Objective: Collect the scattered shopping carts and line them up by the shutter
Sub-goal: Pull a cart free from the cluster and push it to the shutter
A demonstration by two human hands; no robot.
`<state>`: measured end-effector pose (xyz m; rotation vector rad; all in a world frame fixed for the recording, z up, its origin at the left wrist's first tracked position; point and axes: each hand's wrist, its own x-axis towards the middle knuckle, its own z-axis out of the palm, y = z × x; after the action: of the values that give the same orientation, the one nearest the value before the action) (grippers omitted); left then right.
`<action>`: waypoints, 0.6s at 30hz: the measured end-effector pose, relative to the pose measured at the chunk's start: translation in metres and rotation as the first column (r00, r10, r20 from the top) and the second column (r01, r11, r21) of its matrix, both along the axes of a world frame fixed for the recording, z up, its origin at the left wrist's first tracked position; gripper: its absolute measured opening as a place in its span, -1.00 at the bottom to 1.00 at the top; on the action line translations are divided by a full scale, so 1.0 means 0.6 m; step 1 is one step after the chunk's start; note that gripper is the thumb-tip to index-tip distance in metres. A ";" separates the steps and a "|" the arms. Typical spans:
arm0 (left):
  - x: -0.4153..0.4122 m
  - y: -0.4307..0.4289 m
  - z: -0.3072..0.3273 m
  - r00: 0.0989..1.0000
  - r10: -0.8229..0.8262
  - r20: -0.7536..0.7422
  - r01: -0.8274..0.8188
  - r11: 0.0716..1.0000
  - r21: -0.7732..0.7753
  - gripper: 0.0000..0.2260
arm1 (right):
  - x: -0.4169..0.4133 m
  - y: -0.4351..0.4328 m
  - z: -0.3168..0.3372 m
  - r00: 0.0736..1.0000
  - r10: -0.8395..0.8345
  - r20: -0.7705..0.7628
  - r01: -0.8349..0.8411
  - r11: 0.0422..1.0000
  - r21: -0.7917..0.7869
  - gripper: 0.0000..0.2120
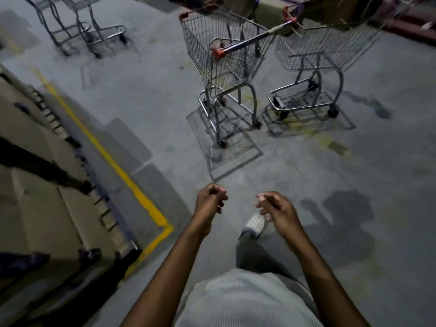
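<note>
Plainly, we hold nothing: our left hand (pixel 211 199) is curled into an empty fist and our right hand (pixel 276 208) is loosely half-open. They are apart, short of the red-handled cart (pixel 207 55), probably raised for its handle. A second cart (pixel 316 53) stands just right of it (two nested carts (pixel 77 27) well left); no shutter shows.
</note>
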<state>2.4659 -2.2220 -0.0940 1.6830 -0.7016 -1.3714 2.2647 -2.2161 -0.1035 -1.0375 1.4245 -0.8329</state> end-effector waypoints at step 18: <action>-0.014 -0.717 0.063 0.985 -0.083 0.153 0.099 0.990 -0.104 -0.65 | 0.033 -0.810 0.019 0.985 -0.059 0.160 0.074 0.993 -0.088 -0.93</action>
<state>2.4575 -2.6525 -0.0564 1.6943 -0.9337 -1.2536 2.2846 -2.7018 -0.0923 -0.9766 1.3023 -1.0166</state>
